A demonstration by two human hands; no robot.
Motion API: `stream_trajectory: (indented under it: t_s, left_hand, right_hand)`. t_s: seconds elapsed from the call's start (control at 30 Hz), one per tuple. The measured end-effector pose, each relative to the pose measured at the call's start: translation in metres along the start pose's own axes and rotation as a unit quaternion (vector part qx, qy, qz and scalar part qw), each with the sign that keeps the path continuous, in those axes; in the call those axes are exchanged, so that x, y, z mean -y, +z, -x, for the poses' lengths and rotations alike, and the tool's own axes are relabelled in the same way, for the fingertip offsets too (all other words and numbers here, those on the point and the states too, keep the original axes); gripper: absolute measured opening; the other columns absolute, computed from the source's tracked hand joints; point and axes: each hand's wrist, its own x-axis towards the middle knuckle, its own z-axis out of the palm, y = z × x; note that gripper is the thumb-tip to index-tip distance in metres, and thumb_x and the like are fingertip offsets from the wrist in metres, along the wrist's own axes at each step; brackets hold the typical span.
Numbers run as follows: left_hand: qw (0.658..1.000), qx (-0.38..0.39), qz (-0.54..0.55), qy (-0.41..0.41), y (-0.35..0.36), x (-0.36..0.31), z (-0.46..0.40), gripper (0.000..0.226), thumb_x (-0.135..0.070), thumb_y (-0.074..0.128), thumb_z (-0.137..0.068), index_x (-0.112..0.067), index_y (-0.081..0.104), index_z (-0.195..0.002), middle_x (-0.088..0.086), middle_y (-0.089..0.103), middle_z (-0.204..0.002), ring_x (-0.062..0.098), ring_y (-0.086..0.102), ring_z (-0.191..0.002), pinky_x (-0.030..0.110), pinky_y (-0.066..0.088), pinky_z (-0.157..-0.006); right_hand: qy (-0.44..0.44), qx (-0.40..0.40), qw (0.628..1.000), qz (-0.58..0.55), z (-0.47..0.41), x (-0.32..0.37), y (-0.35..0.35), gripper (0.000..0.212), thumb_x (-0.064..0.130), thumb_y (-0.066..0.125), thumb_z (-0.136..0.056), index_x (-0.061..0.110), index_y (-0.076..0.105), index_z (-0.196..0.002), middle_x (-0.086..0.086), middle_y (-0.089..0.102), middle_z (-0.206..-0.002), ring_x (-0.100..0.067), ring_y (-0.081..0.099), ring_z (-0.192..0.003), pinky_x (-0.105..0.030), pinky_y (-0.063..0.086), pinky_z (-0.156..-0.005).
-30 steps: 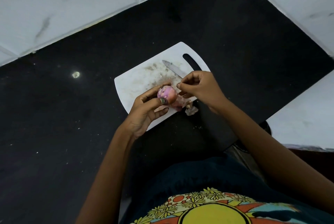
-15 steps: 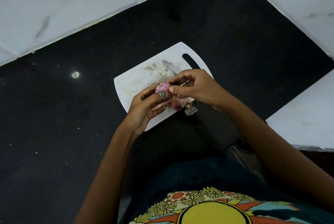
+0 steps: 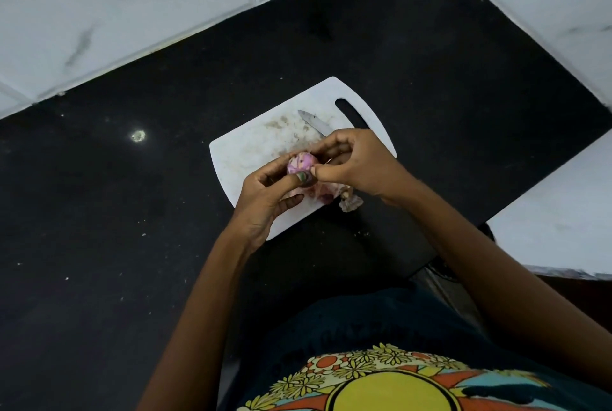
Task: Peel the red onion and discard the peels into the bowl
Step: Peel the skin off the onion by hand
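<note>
A small red onion [image 3: 300,162], pink-purple and partly peeled, is held just above the white cutting board [image 3: 251,152]. My left hand [image 3: 265,198] grips it from below, thumb pressed on its near side. My right hand [image 3: 356,162] meets the onion from the right, thumb and forefinger pinching a thin strip of skin at its side. Loose onion peels [image 3: 349,202] lie on the board's near edge under my hands. No bowl is in view.
A knife [image 3: 313,122] lies on the board behind my hands, its handle hidden by my right hand. The board sits on a black countertop [image 3: 116,212] bounded by white tiled walls [image 3: 132,6]. A white surface [image 3: 563,212] stands at the right.
My right hand moved in from the right and closed its fingertips on the onion's skin. My left hand lifted and turned the onion slightly.
</note>
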Motion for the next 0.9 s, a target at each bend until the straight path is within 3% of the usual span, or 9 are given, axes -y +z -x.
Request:
stream_trajectory:
  t_s: [0.3,0.5,0.6,0.73,0.9]
  left_hand:
    - [1.000,-0.008,-0.003,0.014,0.0041,0.0034,0.0014,0.026,-0.005,0.066,-0.082,-0.022,0.070,-0.102,-0.003,0.074,-0.090,0.014,0.068,-0.085,0.022,0.053,-0.068]
    - [1.000,-0.020,0.005,0.016,0.0027,0.0030,0.0010,0.026,-0.003,0.060,-0.087,-0.024,0.068,-0.100,-0.002,0.071,-0.095,0.012,0.067,-0.085,0.022,0.054,-0.068]
    - [0.999,-0.020,-0.003,0.026,-0.0005,0.0022,0.0012,0.028,-0.005,0.064,-0.084,-0.024,0.068,-0.103,-0.003,0.071,-0.097,0.013,0.067,-0.089,0.023,0.053,-0.071]
    - [0.998,-0.024,-0.016,0.054,-0.0006,0.0043,0.0008,0.033,-0.005,0.066,-0.084,-0.022,0.066,-0.111,0.001,0.070,-0.108,0.020,0.066,-0.097,0.024,0.053,-0.074]
    - [0.996,-0.035,-0.025,0.080,0.0006,0.0066,0.0015,0.037,0.004,0.064,-0.084,-0.020,0.065,-0.113,-0.002,0.071,-0.103,0.013,0.068,-0.091,0.023,0.052,-0.073]
  right_hand:
    - [-0.011,0.013,0.999,-0.028,-0.0018,-0.0025,-0.0016,0.024,0.003,0.075,-0.070,0.005,0.072,-0.094,-0.010,0.073,-0.093,-0.021,0.070,-0.088,-0.032,0.058,-0.080]
    - [0.009,-0.024,0.997,-0.072,-0.0023,-0.0085,-0.0041,0.018,-0.012,0.058,-0.079,0.000,0.070,-0.082,-0.003,0.071,-0.069,-0.015,0.070,-0.065,-0.021,0.057,-0.062]
    - [0.022,-0.002,0.996,-0.089,0.0002,-0.0082,-0.0006,0.008,0.001,0.068,-0.081,-0.001,0.068,-0.088,-0.012,0.071,-0.079,-0.018,0.071,-0.071,-0.027,0.059,-0.068]
    - [0.011,-0.021,0.999,-0.039,0.0032,-0.0073,0.0039,0.030,0.026,0.081,-0.071,0.003,0.068,-0.085,-0.012,0.072,-0.083,-0.023,0.072,-0.076,-0.037,0.060,-0.073]
    - [0.033,-0.018,0.999,-0.023,0.0023,-0.0081,0.0050,0.021,0.017,0.078,-0.076,0.003,0.070,-0.089,-0.009,0.073,-0.082,-0.023,0.072,-0.076,-0.043,0.059,-0.079]
